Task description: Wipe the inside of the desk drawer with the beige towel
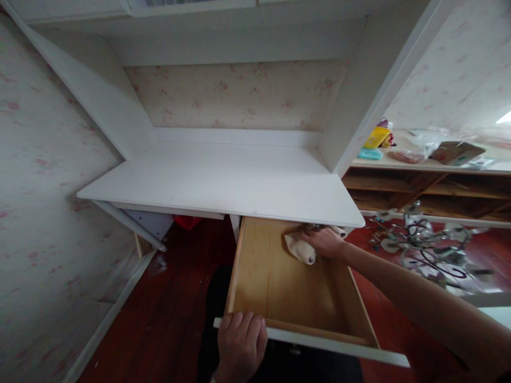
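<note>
A wooden drawer [275, 287] with a white front is pulled out from under the white desk [239, 181]. My left hand [242, 340] is closed over the top edge of the drawer front, near its left end. Inside the drawer, toward the back right, my right hand [325, 243] presses on a cream cloth [298, 248] with its fingers wrapped round it. The cloth is bunched up and rests on the drawer bottom; part of it sticks out beyond the hand on the right.
Behind the desk is a flowered wall. To the right, a low shelf [423, 159] bears a yellow container [377, 137], plastic bags and a brown package [457, 152]. A chandelier [431, 242] lies on the red wooden floor [175, 314]. Something red [186, 221] is under the desk.
</note>
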Tool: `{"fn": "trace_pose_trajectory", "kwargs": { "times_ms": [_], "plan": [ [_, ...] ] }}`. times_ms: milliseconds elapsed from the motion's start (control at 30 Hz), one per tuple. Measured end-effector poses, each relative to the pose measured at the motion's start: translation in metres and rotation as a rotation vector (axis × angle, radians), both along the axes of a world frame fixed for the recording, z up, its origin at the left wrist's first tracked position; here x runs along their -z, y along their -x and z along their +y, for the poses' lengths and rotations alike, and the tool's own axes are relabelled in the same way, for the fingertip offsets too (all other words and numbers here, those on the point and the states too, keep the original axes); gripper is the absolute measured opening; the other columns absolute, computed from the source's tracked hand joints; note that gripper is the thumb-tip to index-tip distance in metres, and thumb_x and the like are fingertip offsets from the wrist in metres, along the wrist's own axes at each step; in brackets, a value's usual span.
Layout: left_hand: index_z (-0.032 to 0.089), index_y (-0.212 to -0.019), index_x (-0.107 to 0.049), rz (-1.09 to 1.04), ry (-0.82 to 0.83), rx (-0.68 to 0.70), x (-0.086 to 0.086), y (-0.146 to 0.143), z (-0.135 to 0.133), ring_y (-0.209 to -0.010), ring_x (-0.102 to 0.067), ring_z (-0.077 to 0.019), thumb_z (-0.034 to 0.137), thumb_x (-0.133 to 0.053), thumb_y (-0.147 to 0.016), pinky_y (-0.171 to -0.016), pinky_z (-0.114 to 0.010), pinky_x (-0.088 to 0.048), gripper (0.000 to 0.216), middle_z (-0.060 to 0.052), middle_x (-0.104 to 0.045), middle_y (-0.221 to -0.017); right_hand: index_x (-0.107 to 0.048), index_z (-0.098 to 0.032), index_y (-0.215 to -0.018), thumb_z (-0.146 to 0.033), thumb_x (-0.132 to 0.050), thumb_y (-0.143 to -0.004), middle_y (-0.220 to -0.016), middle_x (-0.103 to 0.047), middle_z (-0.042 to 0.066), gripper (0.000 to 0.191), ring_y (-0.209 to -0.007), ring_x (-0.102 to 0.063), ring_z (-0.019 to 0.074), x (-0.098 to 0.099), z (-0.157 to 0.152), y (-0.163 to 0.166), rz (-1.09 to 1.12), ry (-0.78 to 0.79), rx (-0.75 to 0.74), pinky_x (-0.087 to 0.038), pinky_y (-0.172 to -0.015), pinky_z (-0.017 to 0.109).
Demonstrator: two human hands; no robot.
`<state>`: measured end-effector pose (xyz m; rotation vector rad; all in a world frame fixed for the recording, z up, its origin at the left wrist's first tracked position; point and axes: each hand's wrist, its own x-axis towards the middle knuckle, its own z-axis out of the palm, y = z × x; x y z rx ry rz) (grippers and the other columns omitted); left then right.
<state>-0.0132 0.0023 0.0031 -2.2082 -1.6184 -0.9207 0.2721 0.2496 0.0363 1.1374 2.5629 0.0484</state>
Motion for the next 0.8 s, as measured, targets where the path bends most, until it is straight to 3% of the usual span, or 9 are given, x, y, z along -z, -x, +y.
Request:
{"fn": "trace_pose_trajectory", "kwargs": {
  "times_ms": [133, 300, 433, 533, 600, 700, 800],
  "plan": [
    [0.022, -0.075, -0.052, -0.008, -0.016, -0.004, -0.002, -0.001, 0.001, -0.061, -0.045, -0.0177, 0.017, -0.052, -0.089, -0.065, -0.037, -0.028, 0.016, 0.001, -0.053, -0.061, -0.046, -0.027, -0.136, -0.022, -0.054, -0.085, -0.116, -0.069, 0.011, 0.051, -0.092, -0.069, 0.0281, -0.005, -0.014, 0.038, 0.338, 0.066, 0.266, -0.047, -0.074, 0.035],
    [0.022, -0.072, -0.051, 0.004, -0.009, -0.012, -0.006, -0.002, 0.002, -0.060, -0.044, -0.0175, 0.017, -0.052, -0.089, -0.064, -0.037, -0.027, 0.018, 0.001, -0.052, -0.060, -0.052, -0.024, -0.128, -0.025, -0.066, -0.074, -0.118, -0.069, 0.006, 0.057, -0.105, -0.066, 0.0239, 0.023, -0.020, 0.080, 0.602, 0.380, 0.382, -0.047, -0.083, 0.027],
    [0.022, -0.070, -0.050, 0.004, 0.005, -0.028, -0.008, -0.002, 0.002, -0.060, -0.044, -0.0170, 0.017, -0.051, -0.090, -0.064, -0.037, -0.027, 0.020, 0.001, -0.052, -0.060, -0.053, -0.023, -0.130, -0.031, -0.060, -0.078, -0.115, -0.071, 0.009, 0.052, -0.103, -0.067, 0.0274, 0.035, -0.029, 0.099, 0.520, 0.345, 0.274, -0.047, -0.085, 0.033],
    [0.022, -0.071, -0.050, 0.007, 0.013, -0.029, -0.010, -0.003, 0.001, -0.060, -0.044, -0.0172, 0.017, -0.051, -0.090, -0.064, -0.037, -0.027, 0.020, 0.001, -0.051, -0.060, -0.042, -0.023, -0.143, -0.033, -0.057, -0.081, -0.125, -0.066, 0.014, 0.065, -0.107, -0.065, 0.0304, 0.042, -0.043, 0.105, 0.441, 0.297, 0.134, -0.046, -0.091, 0.041],
    [0.022, -0.070, -0.049, 0.007, 0.010, -0.026, -0.010, -0.003, 0.001, -0.059, -0.044, -0.0172, 0.016, -0.051, -0.089, -0.063, -0.037, -0.027, 0.020, 0.001, -0.051, -0.059, -0.034, -0.022, -0.150, -0.039, -0.061, -0.079, -0.141, -0.053, 0.019, 0.078, -0.122, -0.055, 0.0372, 0.053, -0.055, 0.107, 0.372, 0.249, 0.048, -0.039, -0.100, 0.053],
    [0.023, -0.070, -0.049, 0.009, 0.007, -0.025, -0.009, -0.002, 0.003, -0.059, -0.043, -0.0173, 0.016, -0.051, -0.089, -0.062, -0.037, -0.026, 0.021, 0.001, -0.050, -0.059, -0.033, -0.020, -0.152, -0.056, -0.068, -0.072, -0.157, -0.028, 0.024, 0.095, -0.141, -0.027, 0.0482, 0.077, -0.068, 0.109, 0.286, 0.139, -0.031, -0.020, -0.105, 0.072],
    [0.023, -0.069, -0.047, 0.018, -0.001, -0.028, -0.007, -0.002, 0.004, -0.058, -0.042, -0.0175, 0.017, -0.050, -0.090, -0.061, -0.038, -0.025, 0.022, 0.001, -0.050, -0.058, -0.032, -0.020, -0.153, -0.060, -0.070, -0.072, -0.158, -0.027, 0.023, 0.097, -0.141, -0.024, 0.0484, 0.094, -0.070, 0.109, 0.291, 0.026, -0.053, -0.019, -0.105, 0.073]
  ]
}}
